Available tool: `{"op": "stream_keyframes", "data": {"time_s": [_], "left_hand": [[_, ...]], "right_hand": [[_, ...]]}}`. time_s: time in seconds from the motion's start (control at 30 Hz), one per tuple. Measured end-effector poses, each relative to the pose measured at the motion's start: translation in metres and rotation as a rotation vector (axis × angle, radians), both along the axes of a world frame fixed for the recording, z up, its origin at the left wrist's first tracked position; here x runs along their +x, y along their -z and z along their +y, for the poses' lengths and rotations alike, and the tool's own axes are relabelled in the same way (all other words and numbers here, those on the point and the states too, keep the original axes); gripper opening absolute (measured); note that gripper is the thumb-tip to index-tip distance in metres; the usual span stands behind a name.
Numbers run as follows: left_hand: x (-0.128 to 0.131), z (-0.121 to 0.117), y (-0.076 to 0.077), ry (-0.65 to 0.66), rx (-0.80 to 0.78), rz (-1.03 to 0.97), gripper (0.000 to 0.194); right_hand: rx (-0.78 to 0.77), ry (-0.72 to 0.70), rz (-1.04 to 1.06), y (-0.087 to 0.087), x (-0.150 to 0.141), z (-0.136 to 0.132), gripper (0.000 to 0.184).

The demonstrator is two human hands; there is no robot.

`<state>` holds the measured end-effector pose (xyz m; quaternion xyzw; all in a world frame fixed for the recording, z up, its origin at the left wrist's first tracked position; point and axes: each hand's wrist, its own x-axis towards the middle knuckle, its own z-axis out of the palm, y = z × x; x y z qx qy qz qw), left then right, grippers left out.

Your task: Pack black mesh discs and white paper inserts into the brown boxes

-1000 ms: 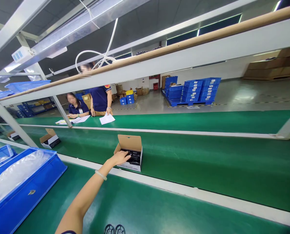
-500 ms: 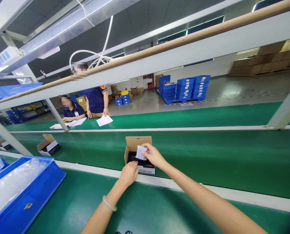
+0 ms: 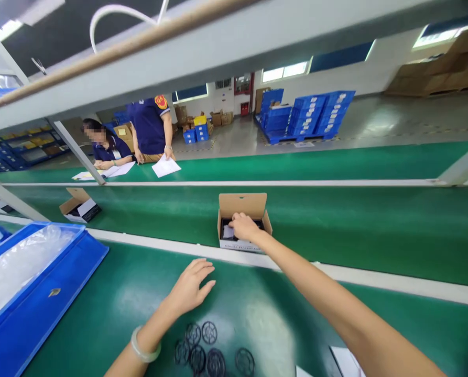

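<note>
An open cardboard box [image 3: 241,205] with black contents sits on the green conveyor belt ahead of me. My right hand [image 3: 242,227] reaches into it, fingers curled over the black contents beside a small white card [image 3: 228,232]. I cannot tell whether it still grips the card. My left hand [image 3: 189,287] lies open, fingers spread, flat on the green table in front of the belt, holding nothing. Several black round grille parts [image 3: 210,352] lie just near my left wrist.
A blue crate [image 3: 41,301] lined with clear plastic stands at my left. A second open box [image 3: 79,206] rides the belt further left. Two people [image 3: 149,128] stand at papers across the line. White cards [image 3: 347,360] lie at the bottom edge. Blue crates [image 3: 308,114] are stacked beyond.
My left hand has let go of the box and dropped back onto the table. My right hand has lowered the white card down into the box. The box has moved right.
</note>
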<state>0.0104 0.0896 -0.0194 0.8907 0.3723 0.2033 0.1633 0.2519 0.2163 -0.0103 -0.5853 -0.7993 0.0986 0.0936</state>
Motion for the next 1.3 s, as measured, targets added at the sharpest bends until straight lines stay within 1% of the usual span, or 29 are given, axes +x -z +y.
{"op": "stream_keyframes", "data": {"time_s": [0.07, 0.13, 0.23, 0.27, 0.3, 0.33, 0.4, 0.47, 0.5, 0.53, 0.57, 0.63, 0.67, 0.73, 0.8, 0.87, 0.9, 0.93, 0.97, 1.03, 1.1, 1.13, 1.2, 1.23, 1.3], "left_hand": [[-0.005, -0.028, -0.005, 0.005, -0.085, 0.016, 0.030], [0.001, -0.056, -0.006, 0.044, -0.167, 0.065, 0.037], [0.021, -0.091, -0.001, 0.151, -0.223, 0.216, 0.058], [0.029, -0.099, 0.003, 0.179, -0.221, 0.269, 0.062], [0.035, -0.105, 0.007, 0.195, -0.216, 0.313, 0.062], [0.041, -0.109, 0.011, 0.201, -0.211, 0.344, 0.057], [0.048, -0.111, 0.018, 0.190, -0.208, 0.337, 0.034], [0.048, -0.109, 0.020, 0.150, -0.252, 0.211, 0.010], [0.047, -0.108, 0.020, 0.113, -0.307, 0.115, 0.004], [0.045, -0.107, 0.018, 0.064, -0.393, 0.006, 0.005], [0.043, -0.108, 0.014, 0.012, -0.511, -0.110, 0.009], [0.040, -0.113, 0.006, -0.087, -0.804, -0.355, 0.019], [0.039, -0.119, 0.001, -0.124, -0.951, -0.486, 0.023], [0.042, -0.135, -0.006, -0.156, -1.206, -0.767, 0.025], [0.049, -0.155, -0.007, -0.163, -1.387, -1.013, 0.026], [0.061, -0.175, -0.002, -0.189, -1.500, -1.156, 0.028], [0.067, -0.184, 0.002, -0.224, -1.517, -1.183, 0.029], [0.073, -0.191, 0.007, -0.268, -1.501, -1.187, 0.031], [0.079, -0.198, 0.011, -0.306, -1.451, -1.172, 0.032], [0.088, -0.207, 0.019, -0.339, -1.301, -1.115, 0.038], [0.093, -0.210, 0.023, -0.337, -1.194, -1.061, 0.045], [0.095, -0.210, 0.024, -0.339, -1.176, -1.038, 0.045], [0.095, -0.209, 0.023, -0.363, -1.180, -1.007, 0.044], [0.094, -0.208, 0.023, -0.380, -1.188, -0.995, 0.045], [0.090, -0.206, 0.020, -0.416, -1.222, -0.989, 0.046]], "right_hand": [[0.021, -0.020, -0.006, -0.004, 0.007, -0.015, 0.034], [0.039, -0.057, 0.013, -0.005, 0.013, -0.040, 0.037], [0.049, -0.216, 0.124, -0.006, 0.022, -0.099, 0.027], [0.035, -0.281, 0.173, -0.005, 0.026, -0.123, 0.024], [0.006, -0.336, 0.214, -0.005, 0.031, -0.147, 0.022], [-0.038, -0.372, 0.238, -0.004, 0.037, -0.171, 0.021], [-0.143, -0.369, 0.216, 0.000, 0.048, -0.216, 0.023], [-0.214, -0.285, 0.112, 0.005, 0.057, -0.252, 0.021], [-0.234, -0.229, 0.044, 0.008, 0.060, -0.267, 0.020], [-0.243, -0.169, -0.025, 0.011, 0.061, -0.279, 0.020], [-0.245, -0.111, -0.087, 0.015, 0.062, -0.289, 0.022], [-0.231, -0.024, -0.155, 0.023, 0.061, -0.301, 0.025], [-0.217, -0.001, -0.156, 0.026, 0.060, -0.304, 0.025], [-0.191, 0.019, -0.109, 0.032, 0.060, -0.306, 0.025], [-0.160, 0.026, -0.013, 0.036, 0.061, -0.306, 0.024], [-0.093, 0.068, 0.145, 0.036, 0.060, -0.305, 0.019], [-0.052, 0.093, 0.253, 0.035, 0.057, -0.305, 0.015], [-0.022, 0.113, 0.378, 0.032, 0.053, -0.306, 0.011], [-0.016, 0.122, 0.512, 0.028, 0.048, -0.309, 0.009], [-0.095, 0.081, 0.744, 0.018, 0.033, -0.316, 0.014], [-0.176, -0.001, 0.850, 0.008, 0.020, -0.327, 0.016], [-0.166, -0.026, 0.852, 0.003, 0.017, -0.332, 0.015], [-0.040, -0.012, 0.785, -0.002, 0.022, -0.338, 0.015], [0.045, 0.023, 0.733, -0.003, 0.031, -0.339, 0.016], [0.183, 0.138, 0.607, -0.002, 0.064, -0.338, 0.019]]}}
